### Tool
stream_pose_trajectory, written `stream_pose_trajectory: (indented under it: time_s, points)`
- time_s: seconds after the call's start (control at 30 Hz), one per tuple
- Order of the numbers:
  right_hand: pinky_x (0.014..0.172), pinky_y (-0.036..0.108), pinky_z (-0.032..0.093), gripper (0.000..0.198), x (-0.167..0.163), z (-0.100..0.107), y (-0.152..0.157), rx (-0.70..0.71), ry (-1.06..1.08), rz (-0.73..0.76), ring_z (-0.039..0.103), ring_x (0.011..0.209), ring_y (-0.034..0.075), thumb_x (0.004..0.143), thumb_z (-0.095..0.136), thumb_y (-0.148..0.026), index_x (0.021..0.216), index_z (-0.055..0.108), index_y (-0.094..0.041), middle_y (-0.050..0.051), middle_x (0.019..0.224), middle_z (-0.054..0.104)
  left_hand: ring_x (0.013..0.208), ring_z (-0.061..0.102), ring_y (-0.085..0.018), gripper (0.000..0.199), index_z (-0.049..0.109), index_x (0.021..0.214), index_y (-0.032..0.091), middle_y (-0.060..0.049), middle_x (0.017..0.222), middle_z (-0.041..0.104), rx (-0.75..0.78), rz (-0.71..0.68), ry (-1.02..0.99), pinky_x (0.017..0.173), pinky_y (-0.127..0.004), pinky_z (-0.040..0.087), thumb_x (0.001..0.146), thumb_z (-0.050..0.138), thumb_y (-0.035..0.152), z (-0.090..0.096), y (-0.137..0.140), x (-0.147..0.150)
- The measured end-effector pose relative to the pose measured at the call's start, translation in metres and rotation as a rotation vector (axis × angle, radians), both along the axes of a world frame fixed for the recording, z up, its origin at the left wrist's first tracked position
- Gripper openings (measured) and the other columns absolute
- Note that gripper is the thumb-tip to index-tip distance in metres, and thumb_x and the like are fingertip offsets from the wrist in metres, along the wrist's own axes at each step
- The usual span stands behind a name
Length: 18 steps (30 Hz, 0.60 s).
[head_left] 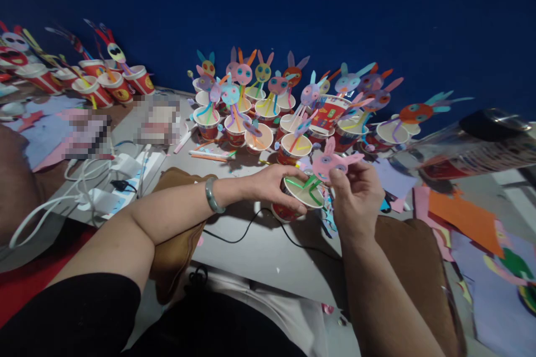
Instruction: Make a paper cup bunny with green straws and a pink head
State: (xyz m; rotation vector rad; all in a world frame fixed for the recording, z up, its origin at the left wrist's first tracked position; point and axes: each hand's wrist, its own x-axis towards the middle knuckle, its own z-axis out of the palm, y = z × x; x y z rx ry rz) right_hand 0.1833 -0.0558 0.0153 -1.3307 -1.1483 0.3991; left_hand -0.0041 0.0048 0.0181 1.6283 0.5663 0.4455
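My left hand (280, 188) is wrapped round a red paper cup (286, 212) with a pale inside, holding it over the table. Green straws (310, 183) bend up from the cup to a pink paper rabbit face (328, 162) with long ears and two round eyes. Thumb and fingers of my right hand (355, 192) pinch that pink rabbit face at its right edge. Just beyond my hands stands a group of similar cups (296, 148) carrying colourful paper rabbit heads.
More decorated cups (113, 88) stand at the back left. White power strips (134, 178) with cables lie left; a black cord crosses the table (268, 251). Orange paper (464, 220) and other sheets lie right, near a clear cylinder (473, 150). Another person's arm (17, 178) is at the left.
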Motion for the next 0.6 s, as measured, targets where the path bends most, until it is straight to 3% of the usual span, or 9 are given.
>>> stream_pose_trajectory:
  time_s: [0.13, 0.27, 0.47, 0.6]
  points:
    - [0.063, 0.029, 0.05, 0.044, 0.0026, 0.0008, 0.0009, -0.001, 0.078, 0.06, 0.06, 0.062, 0.013, 0.085, 0.067, -0.061, 0.098, 0.065, -0.018, 0.0, 0.076, 0.067, 0.106, 0.065, -0.022, 0.074, 0.064, 0.115, 0.014, -0.009, 0.115, 0.069, -0.111, 0.076, -0.077, 0.096, -0.035, 0.048, 0.053, 0.095, 0.039, 0.0028, 0.0005, 0.0005]
    - [0.067, 0.031, 0.051, 0.045, 0.0037, -0.0011, 0.0005, 0.008, 0.11, 0.117, 0.062, 0.064, 0.014, 0.088, 0.064, -0.061, 0.1, 0.067, -0.018, 0.003, 0.079, 0.071, 0.102, 0.064, -0.02, 0.078, 0.061, 0.116, 0.014, -0.009, 0.112, 0.067, -0.173, 0.124, -0.159, 0.091, -0.033, 0.05, 0.052, 0.096, 0.043, -0.0004, 0.002, 0.0024]
    - [0.066, 0.032, 0.051, 0.042, 0.0057, -0.0029, -0.0006, -0.014, 0.097, 0.126, 0.063, 0.065, 0.016, 0.086, 0.067, -0.059, 0.094, 0.07, -0.018, 0.004, 0.076, 0.071, 0.107, 0.062, -0.021, 0.078, 0.058, 0.116, 0.013, -0.01, 0.117, 0.064, -0.122, 0.231, -0.189, 0.095, -0.035, 0.047, 0.054, 0.095, 0.043, -0.0008, 0.0031, 0.0019]
    - [0.064, 0.03, 0.05, 0.039, 0.004, 0.0003, -0.001, -0.031, 0.13, 0.103, 0.061, 0.064, 0.014, 0.082, 0.074, -0.054, 0.095, 0.073, -0.017, 0.004, 0.079, 0.071, 0.109, 0.061, -0.024, 0.078, 0.057, 0.117, 0.013, -0.012, 0.118, 0.064, -0.087, 0.189, -0.144, 0.097, -0.038, 0.047, 0.055, 0.094, 0.045, -0.0003, 0.0033, 0.0016]
